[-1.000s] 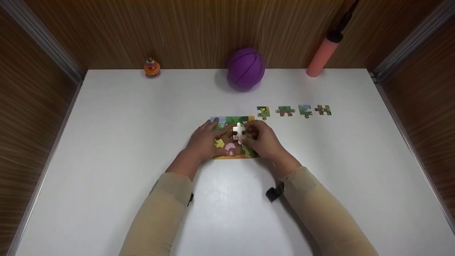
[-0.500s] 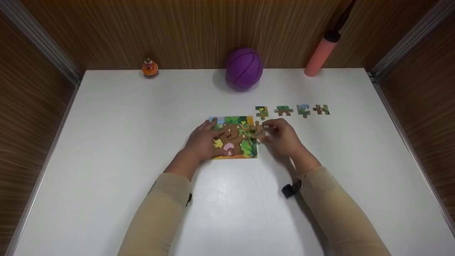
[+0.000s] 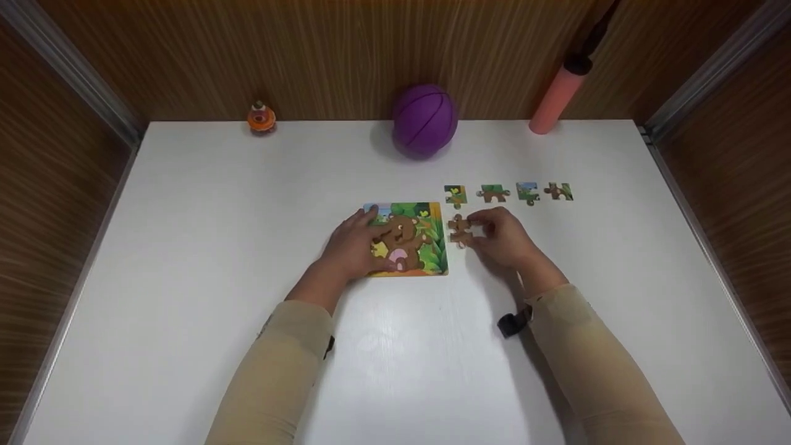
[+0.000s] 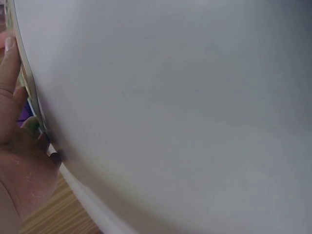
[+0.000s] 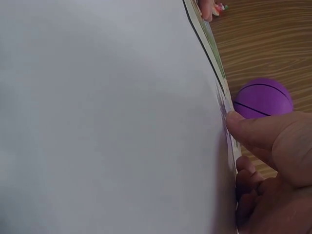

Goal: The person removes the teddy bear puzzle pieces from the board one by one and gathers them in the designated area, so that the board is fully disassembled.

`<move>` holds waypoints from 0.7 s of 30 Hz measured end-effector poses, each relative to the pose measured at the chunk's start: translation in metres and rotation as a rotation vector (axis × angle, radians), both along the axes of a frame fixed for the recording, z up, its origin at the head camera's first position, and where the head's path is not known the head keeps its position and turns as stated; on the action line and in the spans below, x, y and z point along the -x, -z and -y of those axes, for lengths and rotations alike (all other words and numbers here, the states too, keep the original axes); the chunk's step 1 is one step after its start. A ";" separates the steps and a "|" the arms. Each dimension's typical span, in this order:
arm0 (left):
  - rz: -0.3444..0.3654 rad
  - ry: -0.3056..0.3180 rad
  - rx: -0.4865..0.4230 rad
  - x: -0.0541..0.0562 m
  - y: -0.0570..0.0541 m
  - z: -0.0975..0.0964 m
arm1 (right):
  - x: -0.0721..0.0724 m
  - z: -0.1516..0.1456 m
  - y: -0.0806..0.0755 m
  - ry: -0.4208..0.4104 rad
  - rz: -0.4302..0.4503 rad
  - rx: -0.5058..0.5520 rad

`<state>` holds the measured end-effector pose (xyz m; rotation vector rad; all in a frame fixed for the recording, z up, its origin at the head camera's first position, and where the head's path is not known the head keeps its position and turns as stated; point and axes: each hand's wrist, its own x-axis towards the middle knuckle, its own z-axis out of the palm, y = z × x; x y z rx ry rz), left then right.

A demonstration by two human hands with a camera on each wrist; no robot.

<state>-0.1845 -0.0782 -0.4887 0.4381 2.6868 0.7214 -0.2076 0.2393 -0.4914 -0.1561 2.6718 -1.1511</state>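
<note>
A jigsaw puzzle with a brown bear picture (image 3: pixel 405 241) lies at the middle of the white table in the head view. My left hand (image 3: pixel 355 244) rests on its left side, fingers spread over the picture and covering part of it. Just right of the puzzle, my right hand (image 3: pixel 502 240) pinches a brown puzzle piece (image 3: pixel 459 227) between thumb and fingertips, close over the table. In the right wrist view the thumb (image 5: pixel 253 127) reaches the table level beside the puzzle. The left wrist view shows the left fingers (image 4: pixel 9 68) at the puzzle's edge.
Several loose puzzle pieces sit in a row behind the right hand, among them a green and brown one (image 3: pixel 494 193). Along the back stand a small orange toy (image 3: pixel 261 117), a purple ball (image 3: pixel 425 120) and a pink hand pump (image 3: pixel 558 99) against the wood-grain wall (image 3: pixel 309 55).
My right hand has moved right, off the puzzle, carrying the brown piece, which showed its pale back a second ago and now shows its printed face. The left hand has stayed put.
</note>
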 end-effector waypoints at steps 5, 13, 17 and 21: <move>0.001 0.002 0.001 0.000 0.000 0.000 | 0.003 -0.002 0.001 0.004 0.021 -0.010; 0.015 -0.014 -0.032 0.000 -0.001 0.000 | 0.005 -0.002 -0.001 -0.034 -0.012 -0.022; 0.011 -0.013 -0.029 0.000 0.000 0.000 | 0.005 -0.002 -0.002 -0.025 0.005 -0.014; 0.014 -0.017 -0.035 -0.001 -0.001 0.000 | 0.004 -0.002 0.000 0.004 0.022 -0.018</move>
